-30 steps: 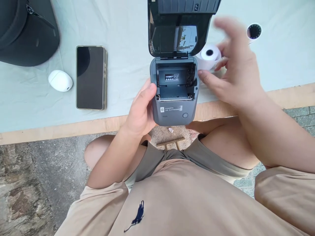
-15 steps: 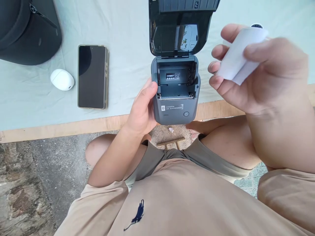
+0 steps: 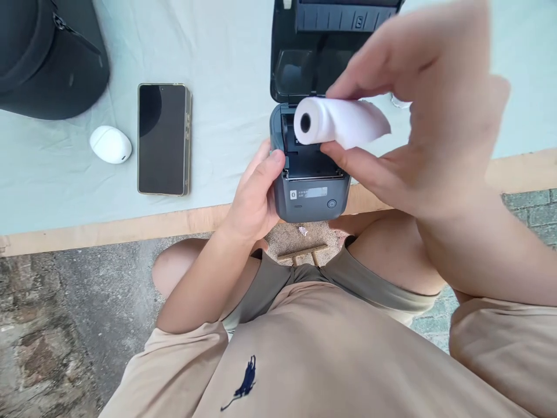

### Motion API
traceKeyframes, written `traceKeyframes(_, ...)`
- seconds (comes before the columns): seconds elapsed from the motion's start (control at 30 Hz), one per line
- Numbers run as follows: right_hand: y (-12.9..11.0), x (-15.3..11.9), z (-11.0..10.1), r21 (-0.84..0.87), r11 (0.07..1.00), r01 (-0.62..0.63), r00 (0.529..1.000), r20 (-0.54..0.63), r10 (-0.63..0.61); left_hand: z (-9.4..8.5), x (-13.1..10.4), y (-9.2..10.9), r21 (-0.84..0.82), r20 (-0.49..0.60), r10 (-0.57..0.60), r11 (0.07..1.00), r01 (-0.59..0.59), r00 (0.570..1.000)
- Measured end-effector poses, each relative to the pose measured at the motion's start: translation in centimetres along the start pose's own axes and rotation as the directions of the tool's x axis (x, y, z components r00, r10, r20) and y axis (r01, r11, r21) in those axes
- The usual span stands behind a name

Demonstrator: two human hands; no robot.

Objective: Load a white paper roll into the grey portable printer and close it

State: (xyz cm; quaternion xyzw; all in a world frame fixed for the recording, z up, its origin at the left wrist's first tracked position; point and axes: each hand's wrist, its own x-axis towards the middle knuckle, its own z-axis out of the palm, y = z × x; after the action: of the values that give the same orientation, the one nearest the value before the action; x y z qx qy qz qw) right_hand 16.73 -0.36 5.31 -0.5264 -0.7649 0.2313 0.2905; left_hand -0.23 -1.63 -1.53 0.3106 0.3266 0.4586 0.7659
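Observation:
A dark grey portable label printer [image 3: 312,200] lies at the table's front edge with its lid [image 3: 296,64] swung up and back. My left hand [image 3: 256,197] grips the printer's left side, thumb on top by the compartment. Over the open compartment, my right hand [image 3: 418,122] pinches a white paper roll [image 3: 348,119] between thumb and fingers. The roll lies sideways, its dark core hole facing left and a loose paper end at the right. It covers part of the compartment, so I cannot tell whether it touches the printer.
A phone [image 3: 162,139] lies flat left of the printer. Beside it are a white oval case [image 3: 110,144] and a black zippered bag [image 3: 52,58] at the far left. A small shiny thing [image 3: 400,101] is partly hidden behind my right hand. The wooden table edge [image 3: 117,232] runs in front.
My right hand has brought the paper roll left over the printer and turned it so its core end faces left. The printer has shifted slightly; my left hand keeps its hold.

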Motion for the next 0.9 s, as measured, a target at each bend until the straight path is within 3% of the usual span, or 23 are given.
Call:
traceKeyframes(0.1, -0.4, 0.0, 0.6, -0.35, 0.932, 0.097, 0.993, -0.024, -0.112, 0.0, -0.2, 0.1, 0.046, -0.011, 0.0, 0.999, 0.001, 1.0)
traceKeyframes(0.17, -0.1, 0.1, 0.9, -0.431, 0.894, 0.119, 0.992, 0.015, -0.126, -0.1, -0.3, 0.1, 0.057, -0.005, 0.009, 0.998, -0.008, 1.0)
traceKeyframes(0.27, 0.6, 0.4, 1.2, -0.411, 0.895, 0.171, 0.985, 0.06, -0.16, -0.3, -0.3, 0.0, 0.024, 0.046, 0.026, 0.999, -0.027, 0.999)
traceKeyframes(0.4, 1.2, 0.3, 1.4, -0.416, 0.878, 0.239, 0.962, -0.018, -0.271, -0.3, -0.3, 0.0, -0.017, 0.06, 0.055, 0.998, -0.054, 0.997)
traceKeyframes(0.57, 0.8, -0.9, 2.1, -0.369, 0.834, 0.411, 0.87, -0.113, -0.479, 0.1, -0.4, 0.1, -0.022, 0.017, 0.06, 0.998, -0.059, 0.998)
traceKeyframes(0.73, 0.9, -1.4, 2.5, -0.247, 0.79, 0.562, 0.811, -0.027, -0.585, -0.1, -0.5, 0.1, -0.03, 0.025, 0.065, 0.997, -0.064, 0.998)
traceKeyframes(0.8, 1.2, -1.4, 2.2, -0.165, 0.818, 0.552, 0.819, -0.079, -0.568, -0.3, -0.6, 0.2, 0.013, 0.011, 0.052, 0.999, -0.053, 0.999)
traceKeyframes(0.9, 1.5, -1.2, 1.7, -0.117, 0.915, 0.386, 0.906, -0.139, -0.399, -0.5, -0.6, 0.2, 0.089, 0.003, 0.048, 0.995, -0.049, 0.999)
